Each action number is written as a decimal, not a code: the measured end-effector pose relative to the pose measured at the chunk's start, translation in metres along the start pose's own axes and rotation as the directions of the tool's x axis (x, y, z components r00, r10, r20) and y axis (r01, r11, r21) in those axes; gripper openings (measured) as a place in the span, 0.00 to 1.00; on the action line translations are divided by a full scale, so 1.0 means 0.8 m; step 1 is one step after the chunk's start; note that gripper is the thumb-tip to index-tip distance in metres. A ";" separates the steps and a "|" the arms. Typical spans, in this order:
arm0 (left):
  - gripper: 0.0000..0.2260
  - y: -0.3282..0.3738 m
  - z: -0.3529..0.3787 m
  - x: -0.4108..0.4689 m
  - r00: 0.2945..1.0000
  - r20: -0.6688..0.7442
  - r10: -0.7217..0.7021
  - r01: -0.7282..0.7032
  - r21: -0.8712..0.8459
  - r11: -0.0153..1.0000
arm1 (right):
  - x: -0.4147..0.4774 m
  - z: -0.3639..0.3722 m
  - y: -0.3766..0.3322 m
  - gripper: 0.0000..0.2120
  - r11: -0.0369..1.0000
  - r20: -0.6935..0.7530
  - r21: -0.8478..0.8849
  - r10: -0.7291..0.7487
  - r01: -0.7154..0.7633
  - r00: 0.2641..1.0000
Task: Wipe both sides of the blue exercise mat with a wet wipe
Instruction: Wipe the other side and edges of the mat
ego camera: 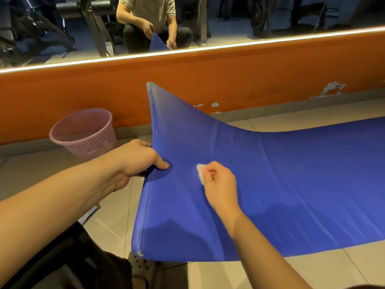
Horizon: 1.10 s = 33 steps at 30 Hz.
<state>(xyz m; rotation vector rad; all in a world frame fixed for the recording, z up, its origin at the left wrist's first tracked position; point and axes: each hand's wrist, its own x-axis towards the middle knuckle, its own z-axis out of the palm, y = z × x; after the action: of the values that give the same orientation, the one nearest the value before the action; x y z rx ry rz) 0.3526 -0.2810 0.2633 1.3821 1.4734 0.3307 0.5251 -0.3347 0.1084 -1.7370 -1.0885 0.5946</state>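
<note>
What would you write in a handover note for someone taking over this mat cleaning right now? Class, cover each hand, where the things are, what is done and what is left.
Left hand grips the short edge of the mat, holding that end up off the floor.
Right hand pinches the wipe against the raised part of the mat.
The rest of the mat lies flat on the tiles, to the right. A pink basket stands by the orange wall.
Done: cannot tell how much is clean.
Left: finish this face, flip, wipe the other.
</note>
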 end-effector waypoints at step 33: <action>0.11 0.002 0.028 -0.010 0.985 0.058 0.161 -0.168 0.155 0.973 | 0.038 -0.014 0.030 0.20 0.986 -0.069 -0.014 0.166 -0.168 0.984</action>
<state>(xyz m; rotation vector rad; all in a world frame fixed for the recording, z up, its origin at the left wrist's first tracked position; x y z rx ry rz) 0.3700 -0.2969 0.2591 1.6353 1.3750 0.2882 0.5579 -0.3169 0.0938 -1.8646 -0.9101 0.6253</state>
